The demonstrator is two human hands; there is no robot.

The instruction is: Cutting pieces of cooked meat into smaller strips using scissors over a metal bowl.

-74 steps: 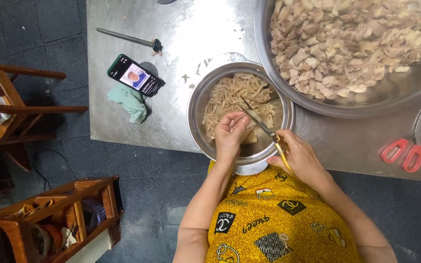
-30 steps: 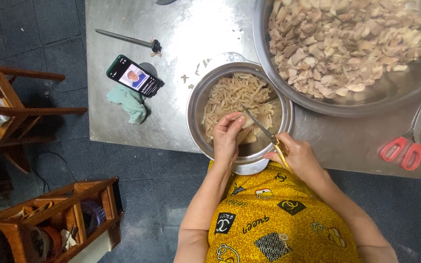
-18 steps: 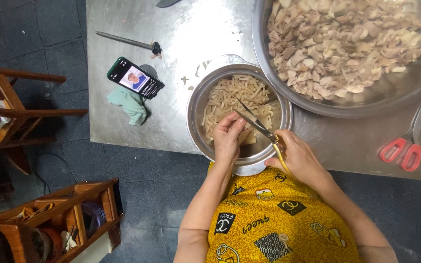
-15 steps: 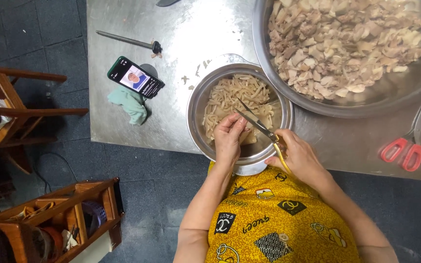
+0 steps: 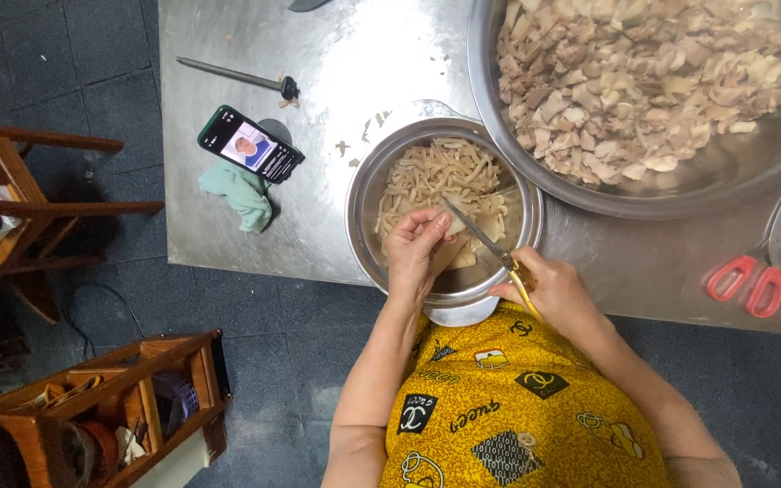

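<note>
The left hand (image 5: 415, 256) is pinching a pale strip of meat (image 5: 451, 242) over the small steel bowl (image 5: 363, 208), while the right hand (image 5: 553, 291) is gripping yellow-handled scissors (image 5: 490, 250) whose blades are reaching toward that strip. Beyond the right hand, 1 large basin (image 5: 535, 172) is holding cut pieces; red-handled scissors (image 5: 752, 276) are lying to its right.

Shiny metal bowl (image 5: 365, 194), brushed steel table (image 5: 228, 181)

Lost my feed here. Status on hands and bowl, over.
Left hand pinches a strip over small bowl. Right hand holds yellow scissors, blades at the strip. Big bowl of pieces touches its rim; nothing blocking.
</note>
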